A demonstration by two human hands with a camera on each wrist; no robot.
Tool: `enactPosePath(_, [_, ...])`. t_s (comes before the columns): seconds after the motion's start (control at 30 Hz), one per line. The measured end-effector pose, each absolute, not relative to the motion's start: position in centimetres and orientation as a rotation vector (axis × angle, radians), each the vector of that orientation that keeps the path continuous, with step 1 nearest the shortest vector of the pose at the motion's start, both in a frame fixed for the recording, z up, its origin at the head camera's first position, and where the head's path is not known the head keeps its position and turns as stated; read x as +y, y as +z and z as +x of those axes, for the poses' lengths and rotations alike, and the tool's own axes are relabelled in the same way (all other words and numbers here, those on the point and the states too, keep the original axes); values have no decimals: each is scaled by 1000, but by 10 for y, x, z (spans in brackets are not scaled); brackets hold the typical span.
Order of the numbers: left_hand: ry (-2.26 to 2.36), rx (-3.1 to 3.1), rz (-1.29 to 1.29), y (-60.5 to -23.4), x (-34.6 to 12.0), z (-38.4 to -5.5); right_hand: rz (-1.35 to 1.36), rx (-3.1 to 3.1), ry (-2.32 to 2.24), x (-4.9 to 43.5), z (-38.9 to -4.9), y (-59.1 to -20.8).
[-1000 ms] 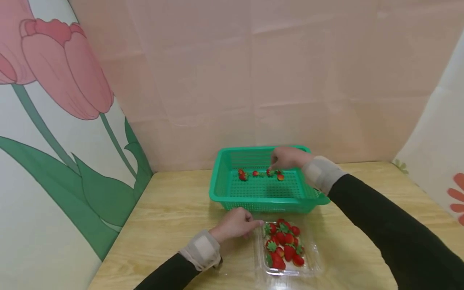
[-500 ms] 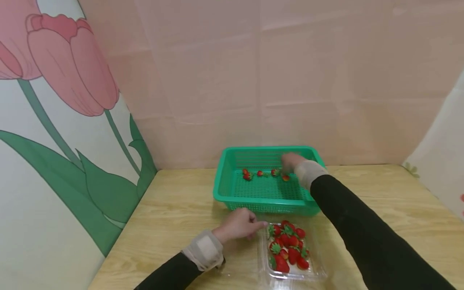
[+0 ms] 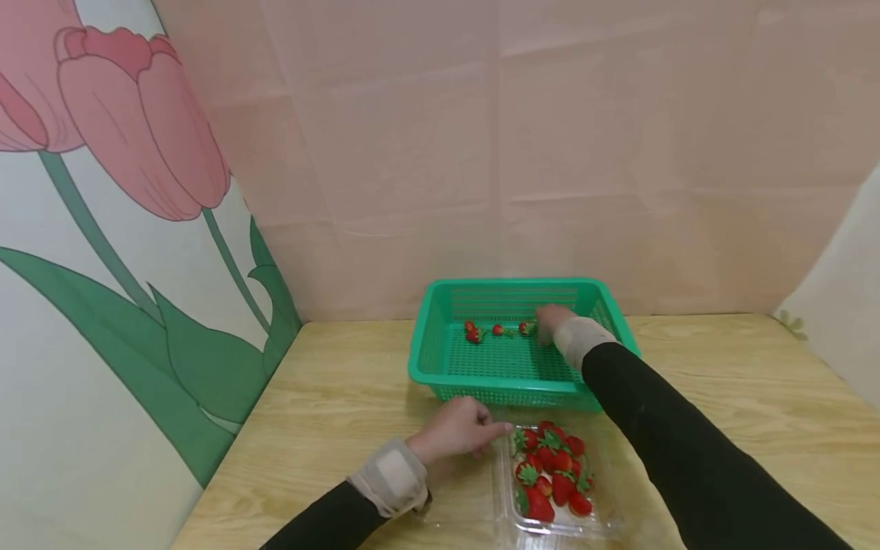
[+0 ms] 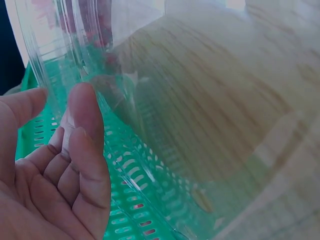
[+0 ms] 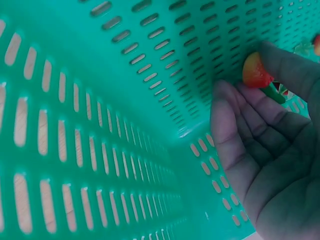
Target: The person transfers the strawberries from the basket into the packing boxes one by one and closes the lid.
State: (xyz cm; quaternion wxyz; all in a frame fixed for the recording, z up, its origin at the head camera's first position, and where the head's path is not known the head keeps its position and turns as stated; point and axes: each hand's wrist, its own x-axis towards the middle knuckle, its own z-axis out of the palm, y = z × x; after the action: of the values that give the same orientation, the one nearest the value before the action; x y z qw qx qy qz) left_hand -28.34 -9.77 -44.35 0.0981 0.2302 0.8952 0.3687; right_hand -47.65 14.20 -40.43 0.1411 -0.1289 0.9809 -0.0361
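Observation:
In the head view my left hand [image 3: 457,429] is at the left corner of a clear plastic container [image 3: 512,489] with several red strawberries [image 3: 562,489]. The left wrist view has its thumb and index finger on either side of the container's rim [image 4: 75,50], pinching it. Behind stands a green slotted basket [image 3: 502,386]. Inside it, at the right, my right hand [image 3: 552,325] reaches down. In the right wrist view that hand's thumb and fingertips pinch an orange-red strawberry [image 5: 255,71] with a green stem.
Several strawberries lie in a row on the basket floor, among them one at the left [image 3: 473,334] and one beside my right hand [image 3: 526,328]. A wooden table [image 3: 344,367] carries everything. A pink sheet [image 3: 385,153] hangs close behind the basket.
My right hand has moved away from the middle strawberries, down and right, onto the one at the row's right end, now hidden in the head view. My left hand stays at the container.

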Motion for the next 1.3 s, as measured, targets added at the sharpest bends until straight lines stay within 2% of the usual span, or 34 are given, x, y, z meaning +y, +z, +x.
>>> enactPosePath(0.63, [1077, 2648, 684, -439, -98, -281, -324, 2811, -144, 143, -468, -397])
enactPosePath(0.97, [1055, 2662, 704, -442, -98, -284, -354, 2752, -332, 141, -449, -358])
enactPosePath(1.3, [1055, 2662, 698, -441, -100, -283, -664, 2841, -294, 136, -410, -313])
